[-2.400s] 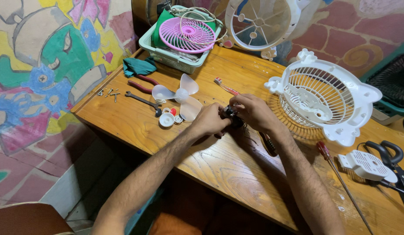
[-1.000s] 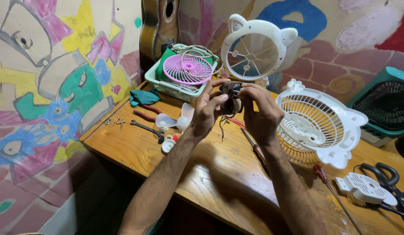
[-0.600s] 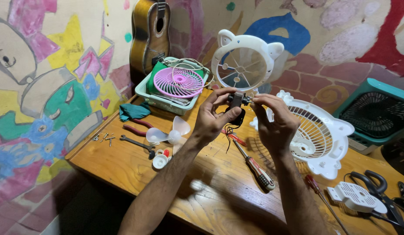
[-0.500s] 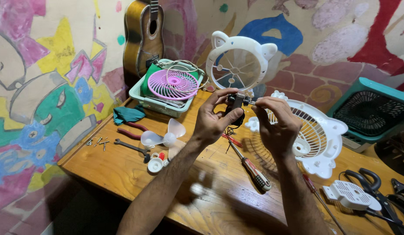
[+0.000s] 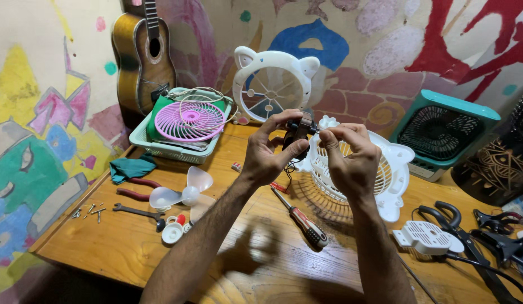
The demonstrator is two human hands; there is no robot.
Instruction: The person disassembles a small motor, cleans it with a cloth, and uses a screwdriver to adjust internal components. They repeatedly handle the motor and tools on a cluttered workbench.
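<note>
From the head view, the left hand (image 5: pixel 268 157) has its grip closed round a small dark motor (image 5: pixel 298 134), thumb and fingers curled about its body, held up in the air above the counter (image 5: pixel 126 247). The right hand (image 5: pixel 351 160) pinches the motor's tip between thumb and forefinger, its other fingers folded. Both forearms rise from below, wrists bent inward. On the counter lie one screwdriver (image 5: pixel 304 219), one clear fan blade (image 5: pixel 182 194), one white fan grille (image 5: pixel 388 174) and one basket (image 5: pixel 160 147) holding a pink grille (image 5: pixel 188 120).
</note>
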